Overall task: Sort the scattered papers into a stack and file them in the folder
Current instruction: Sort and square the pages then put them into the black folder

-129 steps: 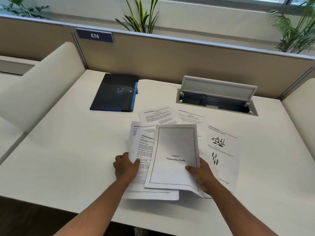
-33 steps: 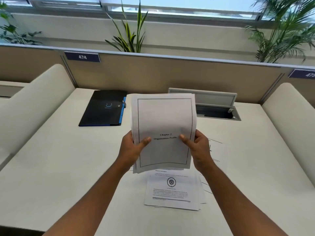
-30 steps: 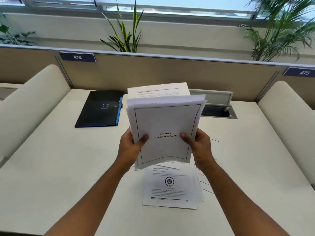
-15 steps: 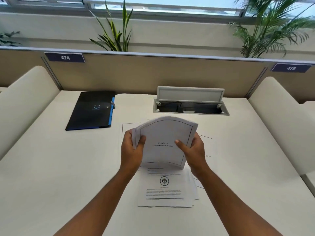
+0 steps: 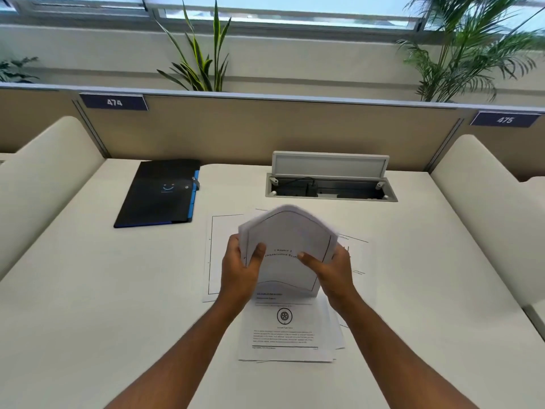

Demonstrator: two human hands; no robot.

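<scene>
Sitting at the middle of the desk: a sheaf of papers, held between the left hand on its left edge and the right hand on its right edge. Lying flat beneath and nearer: more sheets, with one sheet spreading out to the left. Lying far left of the sheaf, towards the partition: the folder. Sitting behind the sheaf, to the right of the folder: an open cable box. Standing behind the partition: plants.

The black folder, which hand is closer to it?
Left. The left hand grips the paper stack nearer the black folder; the right hand is farther over.
</scene>
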